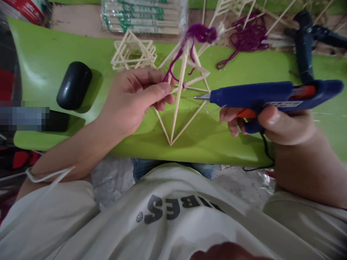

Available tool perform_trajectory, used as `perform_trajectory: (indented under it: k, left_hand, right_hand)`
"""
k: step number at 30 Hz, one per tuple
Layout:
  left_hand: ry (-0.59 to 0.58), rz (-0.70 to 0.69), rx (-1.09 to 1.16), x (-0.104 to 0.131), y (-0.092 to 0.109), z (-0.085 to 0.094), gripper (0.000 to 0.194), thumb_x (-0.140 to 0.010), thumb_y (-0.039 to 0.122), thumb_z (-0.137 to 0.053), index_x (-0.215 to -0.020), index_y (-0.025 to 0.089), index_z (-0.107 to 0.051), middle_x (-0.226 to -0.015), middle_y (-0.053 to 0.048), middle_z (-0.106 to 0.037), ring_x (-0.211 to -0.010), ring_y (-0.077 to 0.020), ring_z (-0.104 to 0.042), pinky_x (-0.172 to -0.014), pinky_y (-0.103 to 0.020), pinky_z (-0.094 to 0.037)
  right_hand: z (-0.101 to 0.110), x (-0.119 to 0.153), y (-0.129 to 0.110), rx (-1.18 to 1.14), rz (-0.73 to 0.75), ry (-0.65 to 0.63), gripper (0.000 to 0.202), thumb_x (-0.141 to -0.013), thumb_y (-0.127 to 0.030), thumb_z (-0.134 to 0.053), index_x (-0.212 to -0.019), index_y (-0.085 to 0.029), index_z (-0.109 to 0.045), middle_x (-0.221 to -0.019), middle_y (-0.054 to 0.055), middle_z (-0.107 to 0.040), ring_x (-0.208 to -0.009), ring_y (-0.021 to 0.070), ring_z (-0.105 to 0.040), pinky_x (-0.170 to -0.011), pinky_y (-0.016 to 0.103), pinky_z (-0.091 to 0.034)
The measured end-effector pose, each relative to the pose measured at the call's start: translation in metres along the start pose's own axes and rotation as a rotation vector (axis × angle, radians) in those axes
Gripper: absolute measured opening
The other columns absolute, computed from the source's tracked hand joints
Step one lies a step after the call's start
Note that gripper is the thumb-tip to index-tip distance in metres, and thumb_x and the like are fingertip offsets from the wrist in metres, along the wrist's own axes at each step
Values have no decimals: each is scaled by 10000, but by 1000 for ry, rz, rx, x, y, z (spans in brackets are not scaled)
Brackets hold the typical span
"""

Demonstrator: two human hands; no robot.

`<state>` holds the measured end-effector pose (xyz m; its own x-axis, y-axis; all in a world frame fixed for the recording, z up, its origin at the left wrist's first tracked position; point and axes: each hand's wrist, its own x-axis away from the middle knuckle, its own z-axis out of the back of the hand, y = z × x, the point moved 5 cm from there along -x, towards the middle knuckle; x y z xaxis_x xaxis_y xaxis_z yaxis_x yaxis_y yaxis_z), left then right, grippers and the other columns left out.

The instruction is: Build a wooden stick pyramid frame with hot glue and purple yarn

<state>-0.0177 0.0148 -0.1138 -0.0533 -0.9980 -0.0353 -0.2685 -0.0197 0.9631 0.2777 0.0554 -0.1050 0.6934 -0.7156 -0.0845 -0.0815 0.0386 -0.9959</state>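
A frame of thin wooden sticks (pixel 177 104) stands on the green tabletop, its top wrapped in purple yarn (pixel 199 33). Strands of the yarn hang down to a small knot around a cross stick. My left hand (pixel 138 92) pinches the left side of the frame between thumb and fingers; a strand runs by the fingertips, and whether it is gripped too I cannot tell. In my right hand (pixel 284 122) is a blue hot glue gun (pixel 252 94) with an orange trigger. Its metal nozzle points left, close to the frame, with a thin glue thread below it.
A smaller stick frame (pixel 134 52) sits behind my left hand. Packaged sticks (pixel 143 16), a purple yarn bundle (pixel 248 34) and another dark glue gun (pixel 303 43) lie at the back. At left are a black rounded object (pixel 74 85) and a partly blurred dark object (pixel 55 121). The glue gun's cord (pixel 267 151) hangs near the front edge.
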Motion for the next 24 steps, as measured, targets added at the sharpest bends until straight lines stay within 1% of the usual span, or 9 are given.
perform_trajectory:
  k: [2, 4, 8, 12, 15, 17, 19, 22, 24]
  left_hand:
    - [7, 2, 19, 1, -1, 0, 84, -984, 151, -891, -1063, 156, -916, -864, -60, -851, -688, -74, -753, -629, -140, -609]
    - [9, 10, 27, 1, -3, 1, 97, -979, 147, -889, -1074, 144, -911, -859, -69, -846, -689, -89, -760, -626, -155, -618]
    - [23, 58, 32, 2, -6, 4, 154, -967, 190, -914, -1109, 130, -906, -867, -87, -835, -697, -111, -757, -620, -191, -616]
    - [32, 103, 23, 3, -6, 3, 146, -984, 194, -898, -1116, 133, -904, -863, -83, -837, -672, -100, -748, -620, -181, -602]
    - [50, 130, 21, 4, -2, 1, 100, -1004, 155, -858, -1093, 134, -898, -820, -55, -824, -658, -87, -747, -602, -151, -587]
    - [45, 159, 32, 4, 0, 0, 125, -1014, 124, -827, -1124, 120, -888, -780, -44, -808, -612, -70, -721, -570, -132, -558]
    - [27, 189, 55, 3, 1, -1, 154, -1009, 122, -835, -1158, 110, -873, -755, -41, -797, -587, -64, -705, -542, -120, -536]
    - [-4, 189, 104, 2, 1, -3, 138, -981, 151, -888, -1115, 132, -861, -760, -33, -793, -626, -80, -734, -543, -122, -548]
    - [-28, 166, 140, 2, 1, -4, 102, -987, 141, -881, -1089, 142, -874, -786, -24, -798, -659, -76, -746, -573, -124, -576]
  right_hand:
    - [-8, -3, -2, 21, 7, 25, 296, -981, -611, -863, -1108, -351, -927, -1009, 54, -871, -662, 196, -750, -445, 329, -582]
    - [-14, -5, -3, 27, 15, 53, 303, -971, -647, -859, -1076, -371, -926, -975, 37, -868, -613, 179, -721, -420, 321, -554]
    - [-18, -6, 2, 10, 46, 35, 328, -998, -640, -834, -1083, -339, -932, -978, 48, -865, -574, 155, -690, -419, 314, -536]
    - [-16, -7, 13, 10, 42, -2, 326, -984, -644, -839, -1128, -368, -932, -1012, 43, -870, -549, 170, -677, -416, 361, -530]
    - [-17, -7, 16, -20, 87, 11, 369, -1002, -647, -809, -1132, -323, -931, -1015, 47, -870, -528, 165, -683, -379, 353, -513]
    - [-18, -7, 16, -55, 109, 37, 361, -1012, -615, -803, -1117, -294, -932, -1022, 43, -866, -532, 156, -689, -370, 344, -509]
    - [-20, -7, 14, -70, 120, 60, 345, -1012, -602, -805, -1094, -293, -935, -1003, 32, -852, -528, 148, -672, -383, 353, -516]
    - [-22, -8, 10, -77, 126, 74, 390, -1002, -661, -804, -1078, -304, -942, -961, 33, -821, -520, 141, -632, -395, 370, -507]
    - [-23, -8, 9, -87, 118, 81, 422, -990, -698, -805, -1065, -306, -943, -948, 43, -810, -545, 149, -629, -398, 370, -498]
